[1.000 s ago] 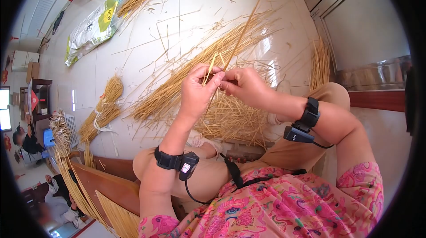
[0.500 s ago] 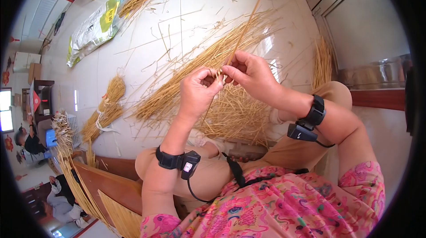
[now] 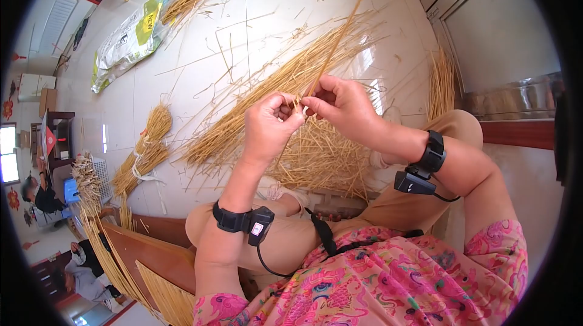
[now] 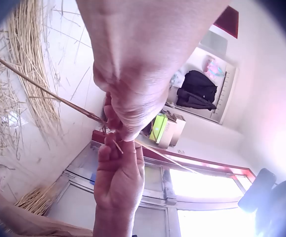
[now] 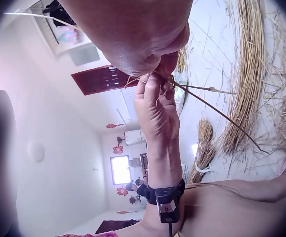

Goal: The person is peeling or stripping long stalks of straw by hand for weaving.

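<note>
1. The straw stalk (image 3: pixel 340 33) is pinched at its near end where the two hands meet; from that pinch its long axis runs up and away from the person, leaning slightly to the right, high over the floor.
2. The right hand (image 3: pixel 343 107) holds the stalk from the right side, thumb and forefinger closed narrowly on it; the stalk leaves the grip just above these fingertips.
3. The left hand (image 3: pixel 270 125) sits just beside it on the left, fingers curled, pinching short straw ends at the same spot. The two hands touch at their fingertips, so neither is nearer; both are on the stalk's base.
4. In the left wrist view the stalk (image 4: pixel 44 90) runs off to the left of the pinch, a thin straight line.
5. Below and beyond the grip lies a loose straw heap (image 3: pixel 316 156) on the floor (image 3: pixel 182 71).
6. Well to the left of the grip lies a tied straw bundle (image 3: pixel 143 150); farther off, up and left, a printed sack (image 3: pixel 127 34).
</note>
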### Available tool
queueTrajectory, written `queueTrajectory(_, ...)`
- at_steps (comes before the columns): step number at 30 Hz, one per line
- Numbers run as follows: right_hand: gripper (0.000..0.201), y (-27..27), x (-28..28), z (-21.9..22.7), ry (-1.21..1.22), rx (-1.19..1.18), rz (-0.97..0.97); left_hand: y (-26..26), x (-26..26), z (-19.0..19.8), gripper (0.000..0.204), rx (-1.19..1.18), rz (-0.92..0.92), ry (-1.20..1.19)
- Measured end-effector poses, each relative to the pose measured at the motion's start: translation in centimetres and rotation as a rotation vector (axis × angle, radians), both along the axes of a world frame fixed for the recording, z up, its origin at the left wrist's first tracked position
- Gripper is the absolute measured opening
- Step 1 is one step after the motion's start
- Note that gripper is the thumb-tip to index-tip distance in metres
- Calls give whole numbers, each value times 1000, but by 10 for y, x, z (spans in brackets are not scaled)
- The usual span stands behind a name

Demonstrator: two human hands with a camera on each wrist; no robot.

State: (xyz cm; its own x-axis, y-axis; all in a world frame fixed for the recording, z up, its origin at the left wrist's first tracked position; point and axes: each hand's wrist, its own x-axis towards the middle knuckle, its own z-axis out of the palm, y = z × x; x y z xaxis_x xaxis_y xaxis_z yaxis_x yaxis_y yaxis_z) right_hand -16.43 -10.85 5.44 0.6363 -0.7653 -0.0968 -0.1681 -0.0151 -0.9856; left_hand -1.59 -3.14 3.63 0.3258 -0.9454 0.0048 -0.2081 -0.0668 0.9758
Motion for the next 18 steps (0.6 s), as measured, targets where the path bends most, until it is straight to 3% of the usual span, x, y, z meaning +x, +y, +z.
queueTrajectory(5,10,4,3,-2,-43,9,-27,-1,-6,11,1,77,41,-36)
queueTrajectory(11,8,5,2,-3,-30,-10,-7,-3,2,-8,11,70,121,492)
queueTrajectory(18,8,4,3,-2,-20,-93,-7,-3,6,-9,16,109,82,502)
